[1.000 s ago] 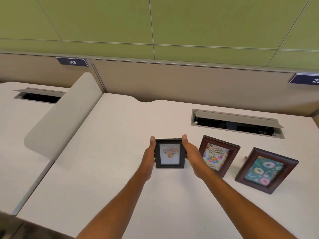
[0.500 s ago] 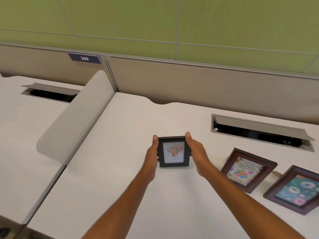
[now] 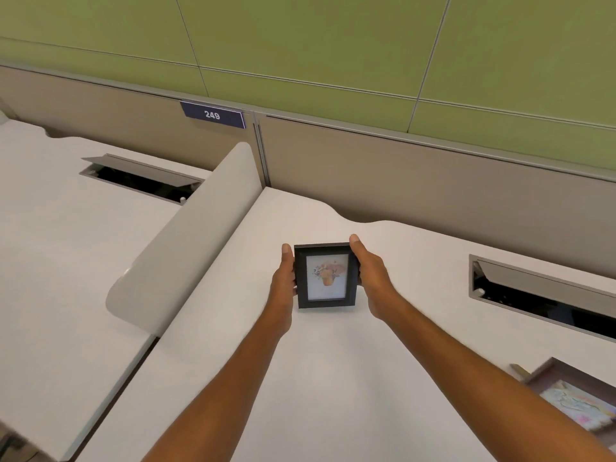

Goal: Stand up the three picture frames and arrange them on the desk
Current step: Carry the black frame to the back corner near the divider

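A small black picture frame (image 3: 326,275) with a flower print stands upright in the middle of the white desk (image 3: 333,378). My left hand (image 3: 284,282) grips its left side and my right hand (image 3: 371,278) grips its right side. A brown wooden frame (image 3: 576,400) with a colourful birthday picture shows at the lower right edge, partly behind my right forearm and cut off by the image border. The third frame is out of view.
An open cable tray (image 3: 546,295) is sunk into the desk at the right. A rounded grey divider (image 3: 186,241) separates this desk from the neighbouring one at the left, which has its own cable tray (image 3: 143,178). A beige partition (image 3: 416,175) with a "249" label (image 3: 213,115) runs along the back.
Both hands have carried the black frame to the left and further back, away from the two brown frames. The view has swung left, so the doughnut frame has left the picture.
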Demonstrator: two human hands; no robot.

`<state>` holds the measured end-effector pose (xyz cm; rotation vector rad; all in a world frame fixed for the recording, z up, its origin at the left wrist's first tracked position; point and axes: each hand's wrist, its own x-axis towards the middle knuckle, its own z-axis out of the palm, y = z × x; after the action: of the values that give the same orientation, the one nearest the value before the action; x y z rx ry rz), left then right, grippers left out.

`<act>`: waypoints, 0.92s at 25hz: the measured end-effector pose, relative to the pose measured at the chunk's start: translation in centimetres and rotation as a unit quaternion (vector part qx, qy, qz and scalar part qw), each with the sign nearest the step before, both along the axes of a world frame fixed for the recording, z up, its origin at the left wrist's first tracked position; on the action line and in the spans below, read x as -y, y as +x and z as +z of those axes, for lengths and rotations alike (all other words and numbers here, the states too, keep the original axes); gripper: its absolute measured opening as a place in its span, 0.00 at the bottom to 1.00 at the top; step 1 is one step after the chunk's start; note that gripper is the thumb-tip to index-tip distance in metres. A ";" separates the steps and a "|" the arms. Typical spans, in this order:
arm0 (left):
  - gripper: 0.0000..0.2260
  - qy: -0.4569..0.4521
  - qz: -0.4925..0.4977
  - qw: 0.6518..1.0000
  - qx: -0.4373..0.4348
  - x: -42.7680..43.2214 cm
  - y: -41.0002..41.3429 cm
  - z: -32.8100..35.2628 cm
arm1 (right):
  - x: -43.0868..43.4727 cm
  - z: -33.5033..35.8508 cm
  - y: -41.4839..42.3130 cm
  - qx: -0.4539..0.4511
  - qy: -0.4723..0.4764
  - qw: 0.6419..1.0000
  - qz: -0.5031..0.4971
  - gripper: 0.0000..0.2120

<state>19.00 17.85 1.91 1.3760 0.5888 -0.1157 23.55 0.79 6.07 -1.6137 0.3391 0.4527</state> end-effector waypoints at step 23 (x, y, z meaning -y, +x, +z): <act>0.28 0.018 0.074 0.995 0.068 -17.4 22.5 -3.5 | -18.3 -3.8 25.7 0.019 0.019 0.996 0.080 0.23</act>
<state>41.53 35.29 -1.54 1.3591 0.5787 0.1069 49.30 19.12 2.28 -1.6172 0.1729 0.5463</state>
